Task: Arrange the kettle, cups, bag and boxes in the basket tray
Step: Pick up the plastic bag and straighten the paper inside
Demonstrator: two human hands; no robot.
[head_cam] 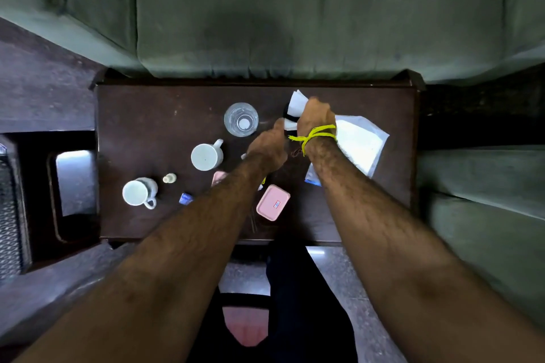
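White paper bag (358,141) is shown lying at the right of the dark desk (141,115), its crumpled top gripped in the curled fingers of the right hand (315,115); whether the left hand (269,141), held just beside it, is closed on anything cannot be told. Two white cups (206,155) (138,191), a glass (241,119) and a pink box (272,202) are scattered to the left. For a clean transfer, the bag is best supported from below and kept upright.
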